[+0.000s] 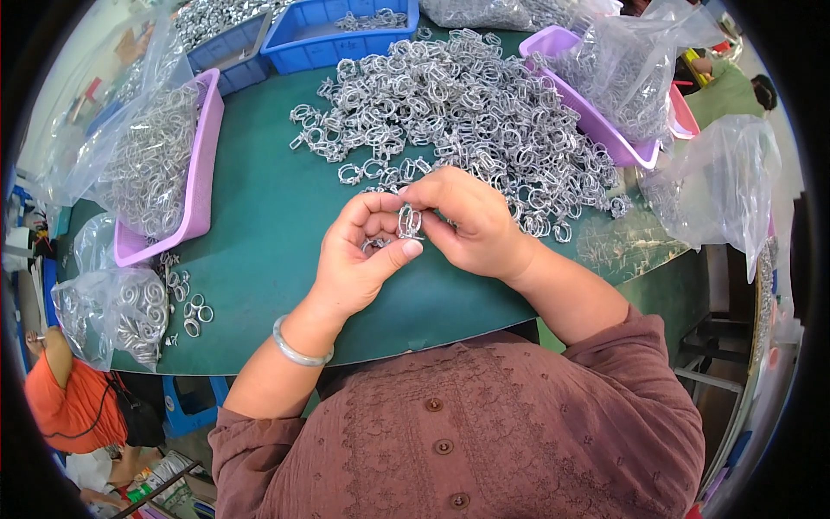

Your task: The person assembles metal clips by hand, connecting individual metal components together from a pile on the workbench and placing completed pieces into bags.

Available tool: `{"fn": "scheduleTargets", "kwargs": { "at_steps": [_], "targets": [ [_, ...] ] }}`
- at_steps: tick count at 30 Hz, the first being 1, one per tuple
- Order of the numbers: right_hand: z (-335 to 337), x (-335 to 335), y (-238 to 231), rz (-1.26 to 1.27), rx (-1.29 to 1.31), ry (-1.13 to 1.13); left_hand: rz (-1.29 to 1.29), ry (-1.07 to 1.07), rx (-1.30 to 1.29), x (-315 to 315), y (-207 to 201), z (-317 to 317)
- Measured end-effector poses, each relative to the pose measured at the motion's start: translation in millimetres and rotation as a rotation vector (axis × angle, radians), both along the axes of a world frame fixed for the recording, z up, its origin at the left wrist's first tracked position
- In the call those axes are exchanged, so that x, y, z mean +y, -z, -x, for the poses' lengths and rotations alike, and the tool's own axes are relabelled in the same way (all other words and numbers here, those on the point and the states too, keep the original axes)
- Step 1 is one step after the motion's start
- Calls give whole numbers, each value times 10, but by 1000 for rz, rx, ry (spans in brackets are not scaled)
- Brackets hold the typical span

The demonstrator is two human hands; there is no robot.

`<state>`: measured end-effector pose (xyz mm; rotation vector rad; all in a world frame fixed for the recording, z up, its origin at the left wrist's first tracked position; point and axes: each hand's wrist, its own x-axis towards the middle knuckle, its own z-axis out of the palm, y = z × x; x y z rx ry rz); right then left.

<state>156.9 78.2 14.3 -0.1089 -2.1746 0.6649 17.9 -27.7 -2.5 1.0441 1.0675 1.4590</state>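
My left hand (356,251), with a pale bangle (296,346) at its wrist, pinches a small silver metal ring piece (409,222) between thumb and fingers. The piece looks like linked oval loops with a thin stem at its lower end. From the other side, the closed thumb and fingers of my right hand (462,222) grip the same piece near its top. More silver metal shows inside the curled left fingers, partly hidden. Just beyond both hands spreads a large heap of similar silver ring pieces (450,104) on the green table (259,285).
Purple baskets (203,164) with bagged silver pieces stand left and far right. Blue bins (337,39) line the back. By the left edge lie a plastic bag of spiral pieces (117,311) and several loose rings (197,311). A person in orange (73,402) is at lower left.
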Motion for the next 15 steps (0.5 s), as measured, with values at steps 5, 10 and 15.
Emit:
{"fn": "scheduleTargets", "kwargs": {
  "at_steps": [5,10,15],
  "targets": [
    [18,-18,-4,33,-4,-3,-90,-76,52,24,62,-24],
    [11,-12,9,62,-16,4,-101,-148,269,6,-7,-7],
    [10,-13,18,131,-54,2,-119,-205,293,-3,47,-4]
  ]
}}
